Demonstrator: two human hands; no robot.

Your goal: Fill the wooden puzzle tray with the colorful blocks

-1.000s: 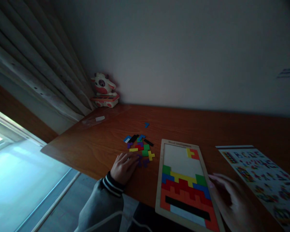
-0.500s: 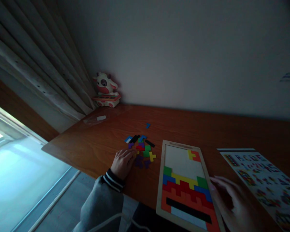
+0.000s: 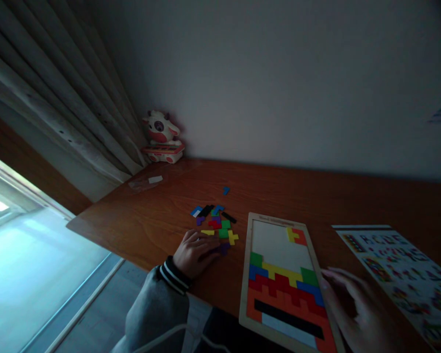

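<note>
My left hand (image 3: 196, 252) lies palm down over loose puzzle pieces left of the board, fingers stretched out and holding nothing I can see. Its fingertips reach a purple piece (image 3: 224, 249), partly covered. Close to them are a yellow piece (image 3: 208, 232), a green piece (image 3: 223, 234) and a yellow T-like piece (image 3: 232, 238). My right hand (image 3: 356, 309) has thumb and fingertips together at the right rim of the wooden puzzle board (image 3: 244, 274). Coloured pieces fill the board's near part, and a yellow and orange pair (image 3: 296, 236) sits in its far right corner.
Right of the board lies a printed pattern sheet (image 3: 393, 264). A blue piece (image 3: 226, 190) rests apart, behind the pile. A cow toy (image 3: 162, 137) stands at the back left, near a clear plastic bag (image 3: 139, 184). The table's left edge borders a window.
My left hand has slid a little to the right over the purple pieces, and its fingers are more stretched. A yellow piece beside it is more exposed. My right hand stays at the rim.
</note>
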